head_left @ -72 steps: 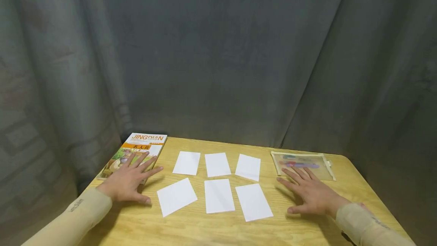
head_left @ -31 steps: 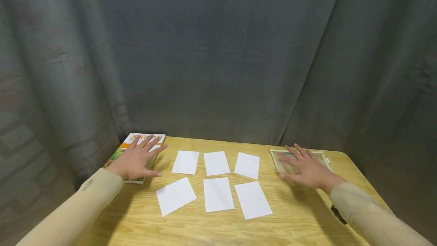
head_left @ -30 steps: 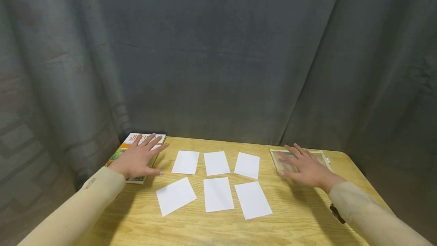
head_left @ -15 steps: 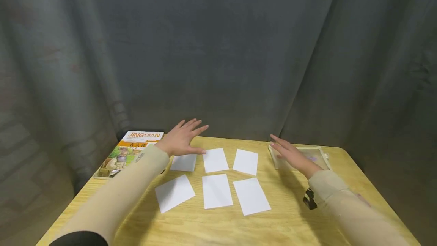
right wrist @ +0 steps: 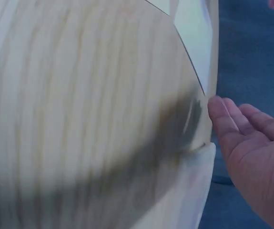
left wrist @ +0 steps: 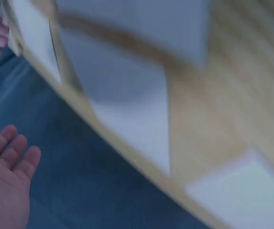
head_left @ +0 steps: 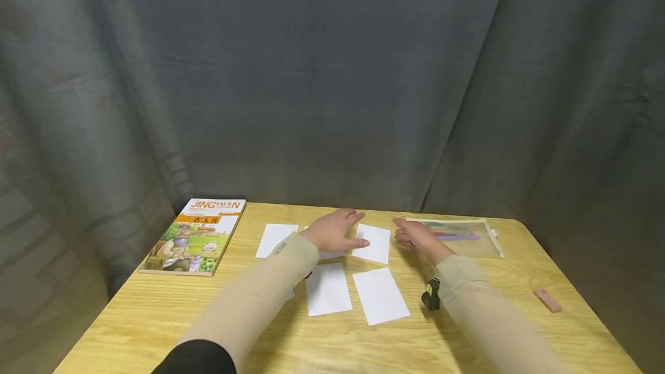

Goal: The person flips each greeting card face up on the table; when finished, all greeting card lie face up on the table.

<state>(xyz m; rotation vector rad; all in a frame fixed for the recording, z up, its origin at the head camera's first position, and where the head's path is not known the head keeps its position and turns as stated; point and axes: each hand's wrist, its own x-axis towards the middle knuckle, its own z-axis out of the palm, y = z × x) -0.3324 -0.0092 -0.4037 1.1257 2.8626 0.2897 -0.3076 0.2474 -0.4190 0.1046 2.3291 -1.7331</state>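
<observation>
Several blank white paper cards lie in two rows on the wooden table. My left hand (head_left: 337, 232) reaches over the back row, fingers spread and holding nothing; its thumb is over the back right card (head_left: 375, 250). Beneath that arm, the back middle card and the front left card are mostly hidden. My right hand (head_left: 419, 239) is between the back right card and the mesh zip pouch (head_left: 490, 241), its fingers loosely bent. In the right wrist view, that hand (right wrist: 256, 148) holds nothing. Whether either hand touches the table cannot be told.
Pens show through the pouch at the back right. A book (head_left: 194, 238) with an illustrated cover lies at the back left. On the right side is a pink eraser-like block (head_left: 548, 300). Grey curtains (head_left: 312, 85) hang behind and at both sides of the table.
My left hand has swept rightward from above the book to over the back row of cards. My right hand has moved left off the pouch, its fingers now more bent. The cards have not shifted.
</observation>
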